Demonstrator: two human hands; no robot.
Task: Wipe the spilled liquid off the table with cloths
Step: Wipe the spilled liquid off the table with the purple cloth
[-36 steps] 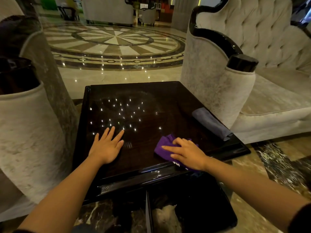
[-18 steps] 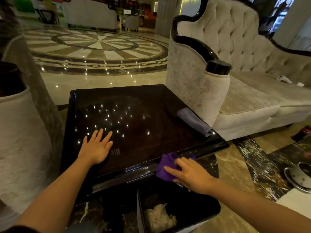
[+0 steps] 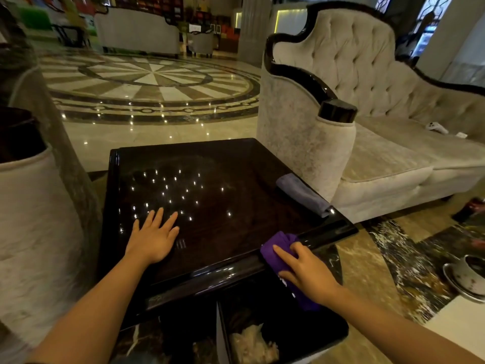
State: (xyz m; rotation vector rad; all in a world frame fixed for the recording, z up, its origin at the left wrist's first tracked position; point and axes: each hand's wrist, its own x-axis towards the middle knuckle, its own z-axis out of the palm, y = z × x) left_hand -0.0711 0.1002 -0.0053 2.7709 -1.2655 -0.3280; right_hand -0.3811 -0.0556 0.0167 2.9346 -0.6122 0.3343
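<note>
The left hand (image 3: 153,239) lies flat on the dark glossy table (image 3: 236,200), palm down and fingers spread, holding nothing; it sits at about eight o'clock on the tabletop, much where it lay half a second ago. The right hand (image 3: 305,271) is closed on a purple cloth (image 3: 278,249), fingers pressed over the bunched fabric at the table's near-right edge, about five o'clock; a tail of the cloth hangs below the wrist over the edge. A second ago this hand and cloth were farther in on the tabletop, well inside the near edge; half a second ago they had reached the rim; now they sit a little more to the right along that rim, near the corner. A second, grey-blue cloth (image 3: 301,193) lies folded and untouched along the right side of the table at three o'clock, just beside the armrest of the pale tufted sofa (image 3: 380,106); its place on the table matches the earlier frames. Small bright spots of reflected light scatter over the far-left part of the tabletop, around ten o'clock; whether any liquid remains there cannot be told. Below the near edge, at six o'clock, stands a dark bin (image 3: 301,334) with crumpled pale paper (image 3: 252,342) inside. At far right a cup on a saucer (image 3: 467,274) sits on the floor area.
</note>
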